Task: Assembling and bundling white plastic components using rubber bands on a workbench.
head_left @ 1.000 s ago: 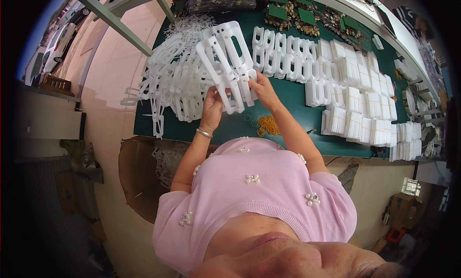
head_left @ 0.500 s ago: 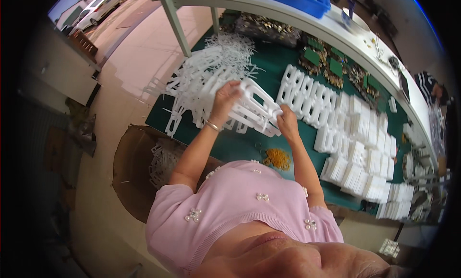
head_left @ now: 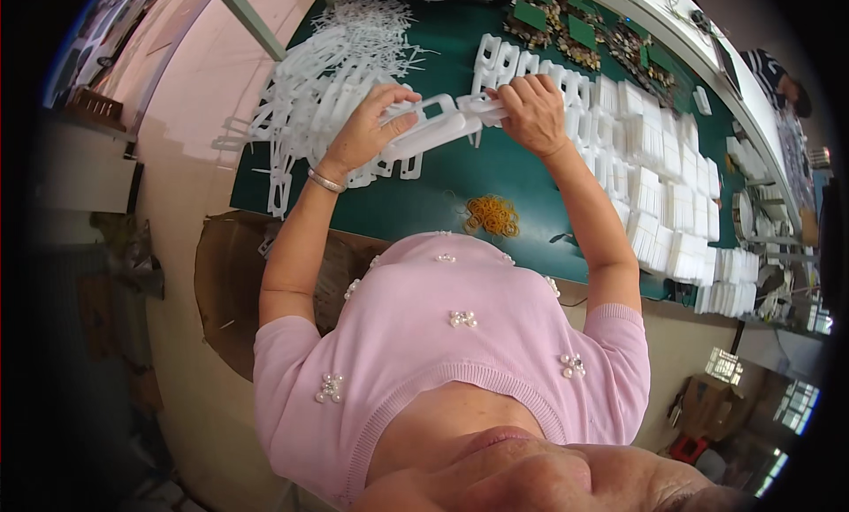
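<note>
Between my hands, above the table, is a bundle of long white slotted plastic pieces [head_left: 433, 133]. My left hand [head_left: 376, 127] grips its left end, thumb and fingers on either side. Closed round the right end is my right hand [head_left: 536, 114], its knuckles up; it hides that end. A heap of loose white slotted plastic pieces [head_left: 309, 105] spreads beyond and left of my left hand. Orange-yellow rubber bands [head_left: 492, 215] lie in a small pile nearer my body.
Stacks of white pieces [head_left: 654, 145] stand on the green table [head_left: 424, 198] at right. Behind them are small metal parts with green cards [head_left: 582, 32]. A cardboard box [head_left: 217, 273] stands at the table's near left edge, and a white shelf [head_left: 650, 17] runs along the back.
My right hand has risen and now wraps over the bundle's right end. The bundle has turned from slanting down to the right to sloping slightly up. The view has shifted too.
</note>
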### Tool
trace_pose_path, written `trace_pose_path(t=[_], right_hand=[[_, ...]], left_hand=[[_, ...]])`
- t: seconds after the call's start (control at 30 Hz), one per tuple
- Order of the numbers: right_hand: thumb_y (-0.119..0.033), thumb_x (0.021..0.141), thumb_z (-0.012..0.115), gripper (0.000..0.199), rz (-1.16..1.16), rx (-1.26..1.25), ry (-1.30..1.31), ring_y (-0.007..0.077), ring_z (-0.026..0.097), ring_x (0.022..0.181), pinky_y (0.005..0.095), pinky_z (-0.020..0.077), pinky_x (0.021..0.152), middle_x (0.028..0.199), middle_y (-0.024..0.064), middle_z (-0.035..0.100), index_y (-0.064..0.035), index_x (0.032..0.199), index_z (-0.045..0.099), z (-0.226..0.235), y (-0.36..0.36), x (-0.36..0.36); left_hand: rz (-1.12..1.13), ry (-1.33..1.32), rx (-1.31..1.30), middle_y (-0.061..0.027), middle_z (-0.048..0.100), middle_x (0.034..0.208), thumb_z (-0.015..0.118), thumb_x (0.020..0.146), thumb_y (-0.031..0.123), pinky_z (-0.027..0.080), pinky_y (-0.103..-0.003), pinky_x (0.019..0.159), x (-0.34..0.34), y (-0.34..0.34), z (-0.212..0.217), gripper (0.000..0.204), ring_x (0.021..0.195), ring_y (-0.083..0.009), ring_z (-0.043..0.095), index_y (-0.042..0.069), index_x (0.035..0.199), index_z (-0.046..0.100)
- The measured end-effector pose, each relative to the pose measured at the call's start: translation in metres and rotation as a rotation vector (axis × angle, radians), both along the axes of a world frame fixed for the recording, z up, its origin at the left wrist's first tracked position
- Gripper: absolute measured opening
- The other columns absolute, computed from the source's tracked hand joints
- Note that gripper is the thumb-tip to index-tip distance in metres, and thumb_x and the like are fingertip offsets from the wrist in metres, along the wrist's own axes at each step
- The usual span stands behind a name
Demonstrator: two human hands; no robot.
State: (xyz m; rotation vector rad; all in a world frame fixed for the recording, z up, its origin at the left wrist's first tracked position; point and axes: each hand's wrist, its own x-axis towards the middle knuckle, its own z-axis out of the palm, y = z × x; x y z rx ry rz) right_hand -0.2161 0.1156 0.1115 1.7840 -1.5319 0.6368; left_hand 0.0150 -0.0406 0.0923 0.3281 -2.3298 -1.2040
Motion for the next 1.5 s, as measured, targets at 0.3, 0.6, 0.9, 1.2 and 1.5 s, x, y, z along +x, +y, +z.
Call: trace_pose_path(t=[0.3,0.6,0.9,1.2,1.5], right_hand=[[-0.017,0.077,0.060,0.011,-0.042,0.004,0.213,0.0174,0.047,0.063,0.0319,0.0354,0.060,0.068,0.0019,0.044,-0.0110,0.078,0.051,0.006,0.015,-0.006],[-0.019,0.074,0.053,0.009,-0.110,0.172,0.241,0.0170,0.050,0.062,0.0311,0.0362,0.061,0.067,0.0024,0.045,-0.0119,0.076,0.048,-0.002,0.004,0.000],[-0.018,0.075,0.055,0.015,0.121,0.404,0.193,0.0189,0.054,0.068,0.0323,0.0419,0.066,0.073,0.0032,0.050,-0.0085,0.086,0.052,-0.012,0.012,0.003],[-0.017,0.079,0.057,0.022,0.383,0.553,0.206,0.0202,0.059,0.076,0.0315,0.0493,0.070,0.080,0.0051,0.054,-0.0029,0.096,0.054,0.005,0.024,0.005],[-0.023,0.083,0.058,0.020,0.341,0.529,0.143,0.0218,0.058,0.056,0.0335,0.0468,0.049,0.064,0.0068,0.053,-0.0052,0.079,0.050,-0.008,0.026,0.014]], left_hand=[[-0.050,-0.094,-0.382,-0.0097,0.057,0.101,0.062,0.085,0.028,0.045,-0.032,0.080,-0.026,0.035,0.017,0.031,0.090,-0.0234,0.057,0.003,0.103,0.062],[-0.469,-0.294,0.862,-0.0091,0.060,0.093,0.057,0.082,0.059,0.053,-0.027,0.072,-0.039,0.028,-0.031,0.067,0.083,-0.0148,0.062,-0.002,0.111,0.052],[-0.619,-0.603,1.220,-0.0094,0.063,0.082,0.064,0.083,0.041,0.053,-0.027,0.063,-0.034,0.020,-0.053,0.046,0.071,-0.0149,0.063,-0.002,0.099,0.059],[-0.684,-0.614,1.361,-0.0174,0.063,0.099,0.073,0.075,0.031,0.057,-0.031,0.071,-0.024,0.025,-0.062,0.062,0.084,-0.0223,0.067,-0.004,0.119,0.047],[-0.510,-0.753,0.960,-0.0079,0.061,0.083,0.073,0.073,0.020,0.051,-0.023,0.056,-0.022,0.030,-0.041,0.042,0.066,-0.0131,0.064,-0.003,0.101,0.053]])
